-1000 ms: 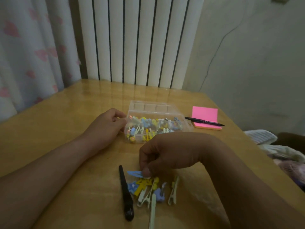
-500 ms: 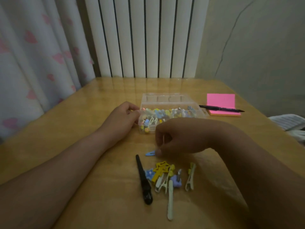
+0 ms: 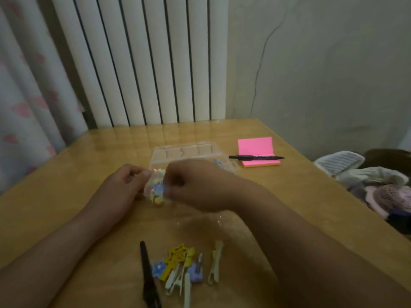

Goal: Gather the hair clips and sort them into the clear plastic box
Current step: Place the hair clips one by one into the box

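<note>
The clear plastic box (image 3: 189,150) stands mid-table with its lid open; small colourful clips show through its left end. My left hand (image 3: 120,190) grips the box's near left corner. Over that same end, my right hand (image 3: 200,185) is pinched shut, with a small blue hair clip (image 3: 159,188) at its fingertips; the hand is blurred and hides most of the box's contents. Near the front edge lies a pile of loose hair clips (image 3: 178,263): yellow star, blue, purple and pale ones. A long black clip (image 3: 148,274) and a pale green clip (image 3: 214,265) lie beside the pile.
A pink sticky-note pad (image 3: 255,146) with a black pen (image 3: 255,157) across it lies right of the box. Clothes (image 3: 378,185) are heaped off the table's right edge. A white radiator (image 3: 144,63) and a curtain (image 3: 26,96) stand behind the table.
My right hand has lifted the blue clip off the table and carried it up and left to the box's left end. My left hand stays on the box. The camera has tilted up.
</note>
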A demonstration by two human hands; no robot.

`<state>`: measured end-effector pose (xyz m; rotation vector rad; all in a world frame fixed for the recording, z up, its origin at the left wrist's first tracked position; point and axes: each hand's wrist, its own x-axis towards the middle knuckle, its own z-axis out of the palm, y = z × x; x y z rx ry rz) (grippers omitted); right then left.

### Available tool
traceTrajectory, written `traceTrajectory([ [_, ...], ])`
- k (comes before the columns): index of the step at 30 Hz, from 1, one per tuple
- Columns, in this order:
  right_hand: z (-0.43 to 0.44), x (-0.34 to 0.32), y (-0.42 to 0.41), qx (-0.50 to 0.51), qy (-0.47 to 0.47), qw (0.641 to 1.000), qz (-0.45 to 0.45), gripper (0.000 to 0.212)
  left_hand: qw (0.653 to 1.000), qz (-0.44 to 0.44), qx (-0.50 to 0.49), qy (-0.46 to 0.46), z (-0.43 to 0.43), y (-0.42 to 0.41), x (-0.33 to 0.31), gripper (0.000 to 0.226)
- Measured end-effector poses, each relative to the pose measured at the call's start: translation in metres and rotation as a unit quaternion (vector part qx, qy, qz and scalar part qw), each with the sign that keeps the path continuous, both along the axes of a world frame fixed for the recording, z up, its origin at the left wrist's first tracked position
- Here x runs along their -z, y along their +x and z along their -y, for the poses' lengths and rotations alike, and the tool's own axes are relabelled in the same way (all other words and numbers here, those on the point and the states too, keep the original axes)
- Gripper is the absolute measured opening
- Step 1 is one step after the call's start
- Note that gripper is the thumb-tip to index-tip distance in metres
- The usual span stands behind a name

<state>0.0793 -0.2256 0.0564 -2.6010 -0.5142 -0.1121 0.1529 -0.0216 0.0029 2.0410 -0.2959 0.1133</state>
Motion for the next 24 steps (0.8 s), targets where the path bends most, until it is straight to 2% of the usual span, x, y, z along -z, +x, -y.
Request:
traceTrajectory([
  [3,0.029,-0.015,0.005,0.105,0.137,0.983,0.062,0.015,1.000,0.006,-0.007,0.022,-0.001,0.000,0.001,0.017],
  [5,0.050,-0.017,0.009,0.187,0.172,0.963,0.091,0.012,0.999,0.010,-0.010,0.032,-0.003,0.002,0.002,0.016],
  [9,0.071,-0.003,0.018,0.282,0.080,0.954,0.068,0.010,0.999,0.010,-0.009,0.034,-0.003,0.003,0.003,0.015],
  [12,0.067,0.003,0.020,0.302,-0.007,0.952,0.045,0.009,0.999,0.008,-0.007,0.030,-0.004,0.003,0.004,0.014],
  [16,0.058,0.005,0.020,0.299,-0.105,0.948,0.039,0.011,1.000,0.014,-0.007,0.018,-0.006,0.003,0.004,0.029],
  [19,0.056,0.007,0.021,0.297,-0.134,0.945,0.025,0.011,1.000,0.014,-0.001,0.024,-0.005,0.005,0.005,0.018],
  [24,0.060,0.008,0.020,0.291,-0.135,0.947,0.028,0.011,0.999,0.015,0.000,0.036,-0.004,0.005,0.005,0.020],
])
